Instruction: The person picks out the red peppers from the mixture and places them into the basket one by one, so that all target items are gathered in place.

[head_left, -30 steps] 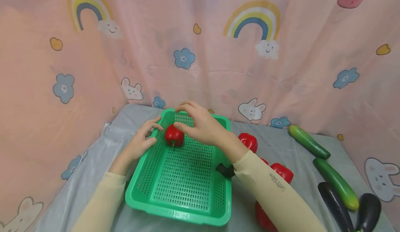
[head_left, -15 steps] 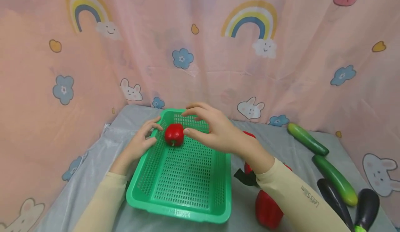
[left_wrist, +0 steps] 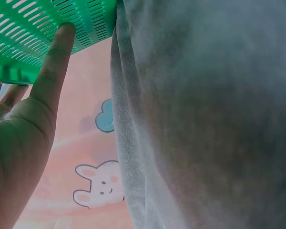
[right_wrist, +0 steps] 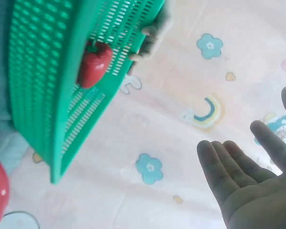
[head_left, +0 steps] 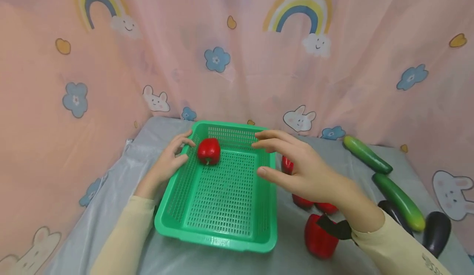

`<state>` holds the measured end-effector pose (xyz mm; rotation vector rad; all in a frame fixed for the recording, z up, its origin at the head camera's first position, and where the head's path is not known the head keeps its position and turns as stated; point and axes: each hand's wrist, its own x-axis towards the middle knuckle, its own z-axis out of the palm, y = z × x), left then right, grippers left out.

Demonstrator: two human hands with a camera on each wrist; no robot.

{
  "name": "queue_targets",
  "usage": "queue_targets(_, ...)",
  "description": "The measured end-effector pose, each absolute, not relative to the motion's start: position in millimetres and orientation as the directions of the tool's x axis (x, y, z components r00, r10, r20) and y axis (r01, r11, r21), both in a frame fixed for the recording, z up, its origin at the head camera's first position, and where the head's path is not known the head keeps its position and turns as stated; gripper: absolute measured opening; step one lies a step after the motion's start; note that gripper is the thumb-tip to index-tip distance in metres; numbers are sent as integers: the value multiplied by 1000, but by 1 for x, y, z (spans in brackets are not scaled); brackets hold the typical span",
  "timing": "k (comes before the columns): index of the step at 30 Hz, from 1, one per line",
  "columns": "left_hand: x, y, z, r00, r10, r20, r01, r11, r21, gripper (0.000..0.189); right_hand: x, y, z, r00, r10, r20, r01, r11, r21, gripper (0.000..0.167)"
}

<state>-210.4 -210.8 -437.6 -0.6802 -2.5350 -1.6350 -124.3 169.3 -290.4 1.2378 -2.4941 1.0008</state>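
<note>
My left hand (head_left: 169, 159) holds the left rim of a green plastic basket (head_left: 216, 240), fingers over the edge. In the left wrist view its thumb (left_wrist: 52, 71) lies against the perforated outer wall. One red bell pepper (head_left: 209, 151) sits inside, in the far left corner, stem facing me. My right hand (head_left: 300, 164) is raised over the basket's right rim with nothing in it, fingers spread apart from the thumb. Beneath that hand and wrist, several red bell peppers lie on the cloth; the nearest pepper (head_left: 320, 238) is partly covered by a black wrist strap.
Two cucumbers (head_left: 398, 201) lie on the grey cloth (head_left: 296, 262) at the right. In front of them are two dark eggplants (head_left: 437, 234), one partly hidden by my right forearm. A pink patterned curtain (head_left: 244, 94) stands behind and at both sides.
My right hand has moved away from the pepper in the basket, rightward past the right rim. The left hand keeps its place on the left rim. The view has tilted slightly.
</note>
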Motion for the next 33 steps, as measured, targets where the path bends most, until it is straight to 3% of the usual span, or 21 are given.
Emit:
queue_targets(13,-218,-208,-431,-890,332,312,418,323,849,35,-73,228,-299,-785,-529,322,-614,600,-512,62)
queue_targets(24,-214,-210,-434,-893,337,298,408,329,851,34,-29,266,-323,-874,-382,301,-482,765,-427,66)
queue_targets(33,-210,-208,-434,-888,341,309,422,335,843,34,-4,295,-353,-968,-236,89,-249,831,-498,65)
